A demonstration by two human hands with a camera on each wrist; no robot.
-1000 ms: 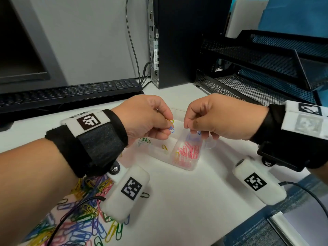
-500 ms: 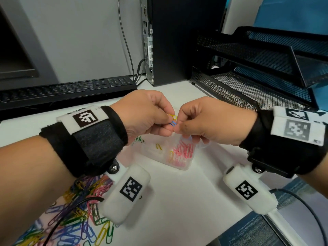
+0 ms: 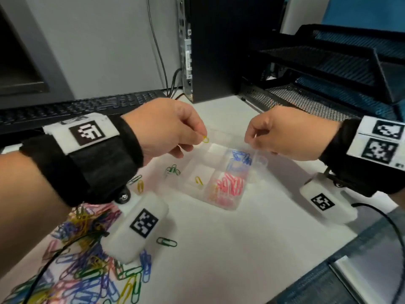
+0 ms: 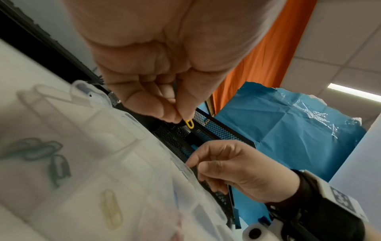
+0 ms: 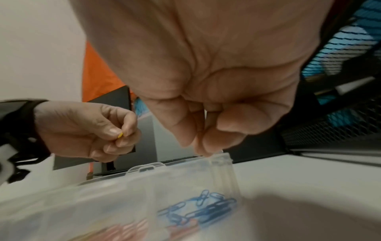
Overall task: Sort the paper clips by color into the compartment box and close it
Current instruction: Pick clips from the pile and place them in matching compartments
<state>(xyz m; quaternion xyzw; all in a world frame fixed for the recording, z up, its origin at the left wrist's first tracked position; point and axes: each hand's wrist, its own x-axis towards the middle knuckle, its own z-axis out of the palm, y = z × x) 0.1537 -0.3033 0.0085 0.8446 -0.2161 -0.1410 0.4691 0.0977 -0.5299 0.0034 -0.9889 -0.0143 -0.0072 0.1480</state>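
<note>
My left hand [image 3: 202, 138] pinches a yellow paper clip [image 3: 205, 139] between thumb and forefinger, above the far left of the clear compartment box [image 3: 228, 207]. The left wrist view shows that yellow clip [image 4: 189, 124] poking out below the fingertips. My right hand [image 3: 249, 142] hovers over the box's far right, fingers curled together [image 5: 204, 150], and I see no clip in them. Blue clips [image 3: 241, 155] lie in the compartment under it, pink clips [image 3: 230, 185] in the near one, and one yellow clip [image 3: 198, 180] in a left compartment. The box's lid is open.
A mixed pile of coloured clips [image 3: 87, 266] covers the desk at the near left. Loose green clips [image 3: 173, 171] and a single one [image 3: 166, 242] lie beside the box. Behind stand a keyboard [image 3: 76, 108], a computer tower [image 3: 219, 51] and black mesh trays [image 3: 328, 84].
The hands met over the box with a yellow and a blue clip, then drew apart. The left keeps the yellow clip; no blue clip shows in the right hand now.
</note>
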